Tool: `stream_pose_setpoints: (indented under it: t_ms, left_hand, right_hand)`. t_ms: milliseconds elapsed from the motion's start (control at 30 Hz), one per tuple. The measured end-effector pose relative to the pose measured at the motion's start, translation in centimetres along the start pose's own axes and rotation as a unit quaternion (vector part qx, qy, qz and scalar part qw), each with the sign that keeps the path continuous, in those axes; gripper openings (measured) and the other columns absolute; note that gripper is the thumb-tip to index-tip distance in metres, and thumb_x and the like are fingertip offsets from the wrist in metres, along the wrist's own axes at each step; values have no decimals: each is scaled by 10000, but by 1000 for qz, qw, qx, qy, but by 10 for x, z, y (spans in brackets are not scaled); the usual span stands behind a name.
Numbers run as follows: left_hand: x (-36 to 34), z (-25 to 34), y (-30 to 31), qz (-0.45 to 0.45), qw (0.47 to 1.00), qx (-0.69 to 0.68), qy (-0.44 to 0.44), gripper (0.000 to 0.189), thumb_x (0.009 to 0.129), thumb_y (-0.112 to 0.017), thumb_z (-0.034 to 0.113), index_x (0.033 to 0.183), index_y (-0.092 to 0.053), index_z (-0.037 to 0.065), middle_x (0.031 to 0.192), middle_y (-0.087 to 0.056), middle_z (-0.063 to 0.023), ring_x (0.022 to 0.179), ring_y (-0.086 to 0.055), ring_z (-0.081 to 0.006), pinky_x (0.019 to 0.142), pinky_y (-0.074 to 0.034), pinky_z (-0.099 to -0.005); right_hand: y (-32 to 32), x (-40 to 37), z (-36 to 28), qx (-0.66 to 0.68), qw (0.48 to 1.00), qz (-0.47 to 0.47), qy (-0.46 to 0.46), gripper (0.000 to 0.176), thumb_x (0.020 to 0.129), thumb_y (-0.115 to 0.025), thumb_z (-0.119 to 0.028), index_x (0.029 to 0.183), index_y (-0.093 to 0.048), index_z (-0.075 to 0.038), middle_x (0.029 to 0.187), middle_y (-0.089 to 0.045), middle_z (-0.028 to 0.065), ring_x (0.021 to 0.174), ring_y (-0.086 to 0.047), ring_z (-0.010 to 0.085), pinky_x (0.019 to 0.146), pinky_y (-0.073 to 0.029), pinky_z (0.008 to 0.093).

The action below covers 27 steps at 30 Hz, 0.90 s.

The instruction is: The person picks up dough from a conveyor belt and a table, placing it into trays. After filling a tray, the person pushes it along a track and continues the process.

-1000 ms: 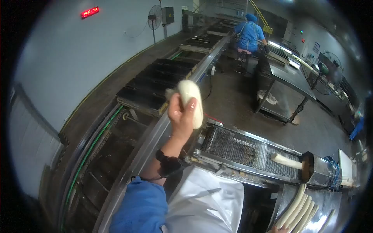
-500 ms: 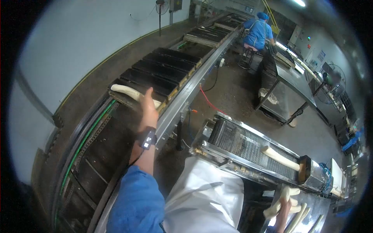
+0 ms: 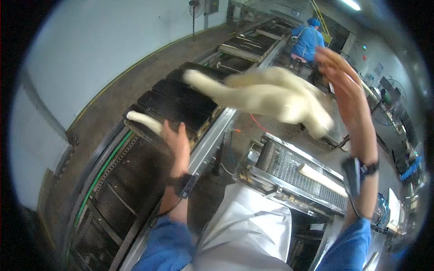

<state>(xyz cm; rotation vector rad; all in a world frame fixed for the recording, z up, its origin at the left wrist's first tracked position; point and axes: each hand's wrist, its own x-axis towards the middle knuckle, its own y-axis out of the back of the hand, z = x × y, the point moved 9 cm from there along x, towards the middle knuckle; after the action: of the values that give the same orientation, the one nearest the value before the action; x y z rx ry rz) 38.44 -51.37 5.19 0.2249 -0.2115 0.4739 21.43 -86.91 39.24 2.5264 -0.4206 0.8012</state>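
Note:
My left hand [image 3: 177, 141] rests by the right end of a long pale dough roll [image 3: 143, 120], its fingers stretched out and thumb apart. That roll lies across the nearest of the dark trays [image 3: 165, 101]. Several more dough rolls [image 3: 271, 97], blurred by motion, are in the air over the trays' right side. Raised at the upper right, my right hand [image 3: 339, 74] has its fingers extended and is smeared a little; a gap shows between it and the airborne dough.
A mesh conveyor belt [image 3: 282, 160] at the right carries another dough roll [image 3: 322, 179]. The tray line's metal rail [image 3: 210, 142] runs away from me. A co-worker in blue [image 3: 308, 43] sits farther back. A floor fan [image 3: 194, 11] stands by the wall.
My right hand has risen from the lower-right metal surface, where it held several dough rolls; these are now airborne above the trays. My left hand stays beside the tray's roll.

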Motion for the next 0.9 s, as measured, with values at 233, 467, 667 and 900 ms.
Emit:
stream_pose_setpoints:
  t_ms: [233,467,667,900]
  left_hand:
    - [-15,-5,37,-13,999,39,-25,626,887,-632,211,1411,-362,0,1454,-338,-249,1367,-268,-416,1138,-207,-488]
    - [-33,21,39,-68,991,43,-105,620,853,-675,152,1399,-404,40,1473,-330,-235,1392,-268,-370,1142,-220,-454]
    - [-16,16,32,-100,984,-121,83,719,830,-676,118,1449,-321,31,1507,-275,-208,1401,-266,-334,1149,-223,-420]
    - [20,-46,53,-44,945,-209,248,870,775,-711,176,1472,-219,6,1490,-281,-207,1365,-311,-308,1098,-289,-414]
  right_hand:
    - [-68,-32,175,-268,952,-141,-48,439,747,-628,-77,1181,-629,-9,1173,-647,171,1116,-597,275,1011,-430,353]
    - [-53,-223,353,-548,731,-271,-304,568,702,-737,-247,1226,-572,-99,1240,-556,161,1195,-502,341,998,-406,472]
    - [-56,-204,303,-590,714,-272,-260,444,728,-698,-271,1134,-633,-102,1199,-568,149,1167,-529,312,987,-414,443]
    - [12,-115,275,-353,915,-30,-194,291,756,-717,-154,1001,-662,-5,854,-711,161,770,-689,321,695,-557,398]
